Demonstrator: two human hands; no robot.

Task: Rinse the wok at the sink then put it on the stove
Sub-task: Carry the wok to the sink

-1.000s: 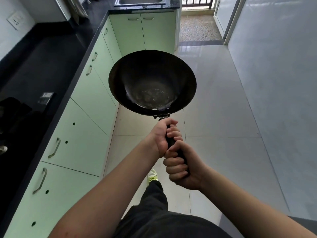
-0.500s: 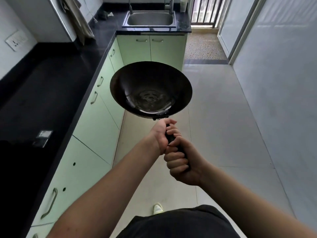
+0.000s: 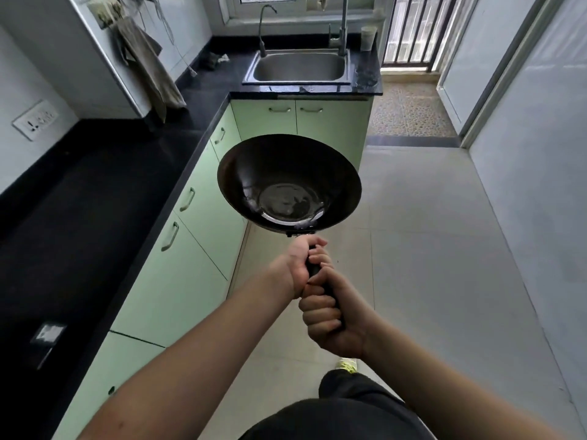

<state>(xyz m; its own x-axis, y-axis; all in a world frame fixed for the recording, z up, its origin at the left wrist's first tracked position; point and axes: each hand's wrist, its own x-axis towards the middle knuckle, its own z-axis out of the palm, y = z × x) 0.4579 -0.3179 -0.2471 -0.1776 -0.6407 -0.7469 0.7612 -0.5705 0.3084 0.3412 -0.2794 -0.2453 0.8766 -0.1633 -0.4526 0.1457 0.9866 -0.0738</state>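
Pale grey floor tiles point(image 3: 428, 249) run down a narrow kitchen aisle; person's dark trousers point(image 3: 343, 411) and a yellow-green shoe point(image 3: 347, 365) nearest the camera; glossy black stone countertop point(image 3: 79, 223) runs along the left over mint-green cabinet doors point(image 3: 178, 281) with metal bow handles; small silver-and-black flat object point(image 3: 47, 335) lies on the counter near its front edge, markings unreadable; white switch plate point(image 3: 36, 119) on the left wall, no legible writing. Right hand point(image 3: 333, 319) clamps the rear of the black handle, left hand point(image 3: 301, 265) wraps it just ahead, fingers curled tight on both, hands touching. Round black steel wok point(image 3: 289, 184) is held level in mid-air over the aisle, beside the cabinets, well short of the sink; inside dark, flat bottom glossy with a bright rim of liquid or glare. Far end: brown cloth point(image 3: 149, 68) hanging on a white appliance; stainless steel sink point(image 3: 298, 66) set in the counter, two taps behind, pale cup point(image 3: 368, 38) at its right; barred door point(image 3: 413, 30) beyond.
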